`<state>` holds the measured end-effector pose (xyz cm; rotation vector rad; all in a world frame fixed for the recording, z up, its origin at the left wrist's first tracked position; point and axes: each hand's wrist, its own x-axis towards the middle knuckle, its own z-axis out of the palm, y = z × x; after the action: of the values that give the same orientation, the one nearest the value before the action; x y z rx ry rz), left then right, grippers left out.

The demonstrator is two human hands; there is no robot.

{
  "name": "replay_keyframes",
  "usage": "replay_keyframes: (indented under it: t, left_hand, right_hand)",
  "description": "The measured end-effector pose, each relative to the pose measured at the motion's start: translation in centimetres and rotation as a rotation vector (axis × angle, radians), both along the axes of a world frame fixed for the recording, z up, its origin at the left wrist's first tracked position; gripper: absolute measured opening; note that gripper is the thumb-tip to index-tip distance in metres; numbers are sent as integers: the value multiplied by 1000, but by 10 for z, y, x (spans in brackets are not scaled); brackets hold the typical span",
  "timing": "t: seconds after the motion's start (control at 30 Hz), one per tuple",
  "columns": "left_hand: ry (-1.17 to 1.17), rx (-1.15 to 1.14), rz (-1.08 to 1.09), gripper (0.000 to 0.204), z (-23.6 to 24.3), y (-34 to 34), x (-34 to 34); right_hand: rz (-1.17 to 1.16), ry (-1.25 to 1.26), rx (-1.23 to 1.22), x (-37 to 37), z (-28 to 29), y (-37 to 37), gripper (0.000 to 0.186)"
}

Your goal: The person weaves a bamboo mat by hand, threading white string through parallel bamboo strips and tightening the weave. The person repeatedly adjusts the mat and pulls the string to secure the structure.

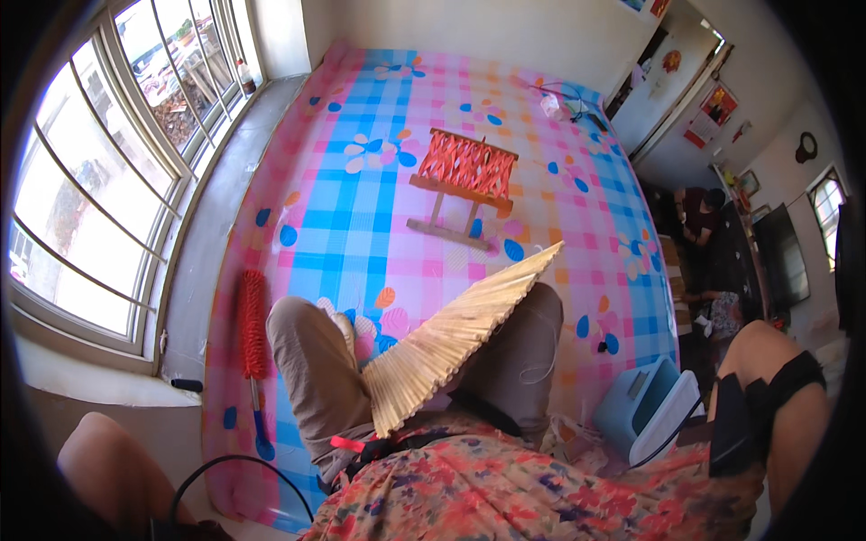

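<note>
A pleated, straw-coloured fan-shaped piece (460,338) lies across my bent knees, its narrow tip pointing up to the right. Beyond it, a wooden frame (487,203) wound with red strands rests on the checked plastic sheet (334,252). A red bristle duster (253,320) with a blue-ended handle lies to my left. To my right sits a light blue open container (622,406). My arms show at both lower sides, the right one with black straps, but neither hand shows.
Barred windows (117,162) and a grey sill (194,334) line the left side. Small items (552,106) lie at the sheet's far right corner. Beyond its right edge, a person in dark clothing (699,212) bends over, and a patterned-clothed figure (722,316) shows partly below.
</note>
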<state>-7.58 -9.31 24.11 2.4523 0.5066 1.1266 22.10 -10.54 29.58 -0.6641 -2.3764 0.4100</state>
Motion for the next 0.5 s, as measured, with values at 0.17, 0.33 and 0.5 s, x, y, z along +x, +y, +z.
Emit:
replay_keyframes:
  t: [0.17,0.33,0.5]
  left_hand:
    - [-1,9,-15,39,0,4,0]
    - [-20,9,-14,40,3,3,1]
    - [-164,45,-1,41,19,-12,-16]
  right_hand:
    - [-25,15,2,4,-11,3,28]
    - [-24,59,1,10,-11,8,28]
    - [-83,224,-11,34,-15,7,28]
